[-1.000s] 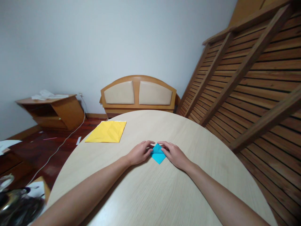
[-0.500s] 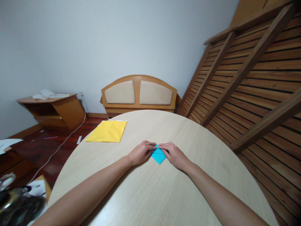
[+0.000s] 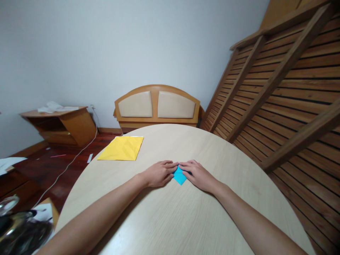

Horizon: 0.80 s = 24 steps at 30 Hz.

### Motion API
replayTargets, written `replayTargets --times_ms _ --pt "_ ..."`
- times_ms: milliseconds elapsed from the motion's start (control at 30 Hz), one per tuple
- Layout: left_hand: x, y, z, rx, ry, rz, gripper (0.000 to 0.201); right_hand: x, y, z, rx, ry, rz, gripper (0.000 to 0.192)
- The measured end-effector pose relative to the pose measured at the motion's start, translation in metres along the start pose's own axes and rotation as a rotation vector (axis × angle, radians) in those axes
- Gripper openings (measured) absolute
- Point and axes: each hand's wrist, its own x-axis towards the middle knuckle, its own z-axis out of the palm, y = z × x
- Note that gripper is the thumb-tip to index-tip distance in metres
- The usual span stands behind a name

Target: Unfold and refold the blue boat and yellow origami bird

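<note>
Round wooden counter (image 3: 186, 219) bearing a yellow paper sheet (image 3: 121, 148) at far left. Left hand (image 3: 158, 173) and right hand (image 3: 198, 174), flattened and grasping nothing, press the folded blue paper (image 3: 180, 176) mid-counter; fingertips have closed inward, covering more of it than before.

The folded paper (image 3: 180, 176) is bright blue — the flat sheet (image 3: 121, 148) yellow — on a pale wood-grain table (image 3: 172, 216).
</note>
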Motion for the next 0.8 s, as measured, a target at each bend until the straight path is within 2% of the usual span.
replayTargets --times_ms 133,267,367,600,800 --pt "-0.003 0.001 -0.005 0.015 -0.031 0.047 0.045 -0.001 0.000 -0.003 -0.019 -0.045 -0.016 0.035" --pt "-0.004 0.003 -0.009 0.034 -0.046 0.073 0.044 -0.002 0.000 -0.006 -0.002 -0.010 -0.039 0.031" --pt "-0.004 0.003 -0.008 0.030 -0.040 0.046 0.044 -0.003 0.002 -0.012 0.028 -0.004 -0.033 0.028" --pt "-0.005 0.000 -0.003 -0.020 -0.009 0.010 0.048 -0.013 0.004 -0.039 0.051 -0.133 -0.062 0.023" --pt "-0.003 0.002 -0.005 -0.013 -0.005 -0.012 0.048 -0.013 -0.005 -0.039 -0.007 -0.112 -0.071 0.024"
